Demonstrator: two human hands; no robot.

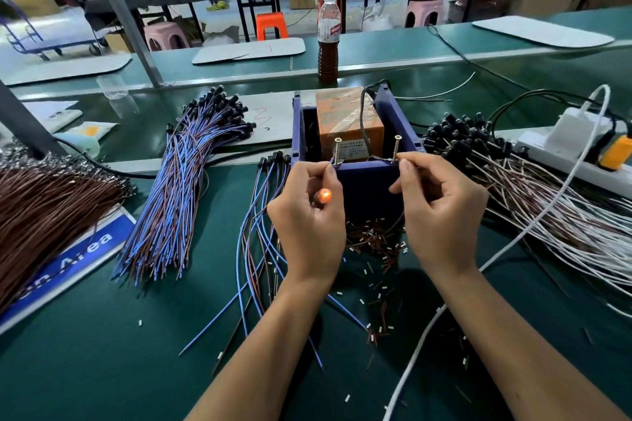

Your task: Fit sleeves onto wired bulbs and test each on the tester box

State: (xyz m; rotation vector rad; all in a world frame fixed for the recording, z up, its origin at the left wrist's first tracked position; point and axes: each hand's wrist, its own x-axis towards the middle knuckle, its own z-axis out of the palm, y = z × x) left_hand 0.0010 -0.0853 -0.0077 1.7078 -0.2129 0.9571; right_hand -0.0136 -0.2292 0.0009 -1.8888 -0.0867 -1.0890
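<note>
Orange light glows from a small bulb (pixel 324 196) that sits in the curled fingers of the left hand (pixel 307 215), whose thumb and forefinger pinch one thin lead against the left screw (pixel 337 151) of the tester box (pixel 355 147). Right hand (pixel 441 208) is raised at the same height, its fingers curled and pinching the other lead at the right screw (pixel 397 147). Both forearms come in from the near edge of the green tabletop (pixel 102 352), a little apart. Box stands just beyond the knuckles, and below its front wall lies a heap of short cut sleeves (pixel 372 243), under and between the wrists. Loose blue and brown wires (pixel 256 249) lie under the left wrist, a big blue bundle (pixel 178 188) is further left, and white-wired bulbs (pixel 513 181) crowd the right side, near a white cable (pixel 513 239) and a power strip (pixel 581 161). Bottle (pixel 329 37) stands behind the box
</note>
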